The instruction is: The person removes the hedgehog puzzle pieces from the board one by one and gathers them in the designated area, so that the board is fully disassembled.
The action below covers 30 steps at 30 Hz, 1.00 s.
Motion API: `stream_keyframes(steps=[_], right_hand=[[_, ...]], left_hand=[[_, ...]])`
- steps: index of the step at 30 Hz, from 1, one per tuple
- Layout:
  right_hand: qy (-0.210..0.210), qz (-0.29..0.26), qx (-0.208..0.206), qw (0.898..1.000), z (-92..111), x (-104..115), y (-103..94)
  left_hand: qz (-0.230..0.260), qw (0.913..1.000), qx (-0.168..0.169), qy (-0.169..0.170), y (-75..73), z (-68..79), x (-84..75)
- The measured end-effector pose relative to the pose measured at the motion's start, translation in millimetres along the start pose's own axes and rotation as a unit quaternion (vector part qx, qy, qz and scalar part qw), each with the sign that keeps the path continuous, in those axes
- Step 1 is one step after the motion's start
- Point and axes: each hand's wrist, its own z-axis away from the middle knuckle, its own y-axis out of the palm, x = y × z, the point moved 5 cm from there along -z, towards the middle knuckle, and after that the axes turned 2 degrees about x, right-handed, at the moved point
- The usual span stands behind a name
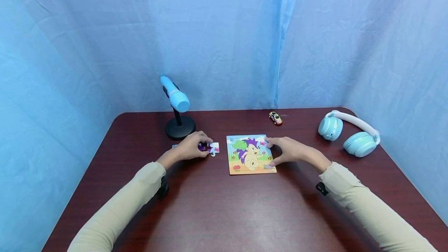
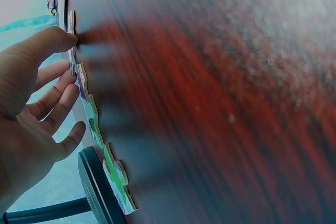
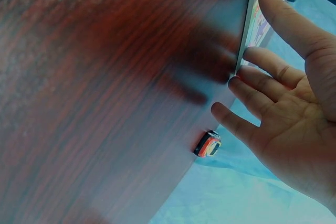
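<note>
On the table, a square picture puzzle (image 1: 251,156) shows a purple-spined hedgehog among flowers. My right hand (image 1: 292,149) is at its right edge, thumb and fingers spread; fingertips touch the edge in the right wrist view. Left of the board lie loose jigsaw pieces (image 1: 216,147), partly covered by my left hand (image 1: 190,146). In the left wrist view these pieces (image 2: 94,119) appear edge-on as a thin row, flat on the table. The left thumb and fingertips are on the pieces, set apart from each other; whether they pinch one is hard to see.
A blue microphone (image 1: 179,100) on a black round stand (image 1: 180,128) is behind the left hand. A small toy car (image 1: 275,118) sits near the table's back edge. White and mint headphones (image 1: 360,144) lie at the right. Blue curtains (image 1: 217,42) surround the table.
</note>
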Motion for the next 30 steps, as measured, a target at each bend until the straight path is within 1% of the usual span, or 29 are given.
stream_keyframes(steps=[3,7,10,15,20,25,30], right_hand=[[-0.002,0.001,-0.001,1.0,0.0,0.4,-0.1],[-0.004,0.003,0.001,1.0,0.2,0.1,-0.3],[-0.004,0.001,0.002,1.0,0.6,-0.3,-0.5],[-0.004,0.002,-0.002,1.0,1.5,-0.5,-1.3],[0.004,-0.002,-0.003,1.0,2.1,-1.5,-0.6],[0.001,-0.001,-0.004,1.0,0.6,-2.2,0.1],[0.005,0.001,-0.007,1.0,-0.2,-3.2,0.2]], left_hand=[[-0.004,0.9999,-0.009,0.009,0.6,0.0,0.3],[-0.006,1.0,-0.005,0.0,2.1,-1.0,1.7],[-0.005,0.9999,0.006,-0.015,2.5,-1.7,2.0],[-0.004,0.9997,0.01,-0.022,2.3,-1.6,1.5],[-0.001,0.9997,0.008,-0.022,2.8,-1.1,1.4],[0.004,0.9997,-0.001,-0.026,2.8,0.2,1.5],[0.011,0.9994,-0.003,-0.033,3.8,0.8,-2.8]])
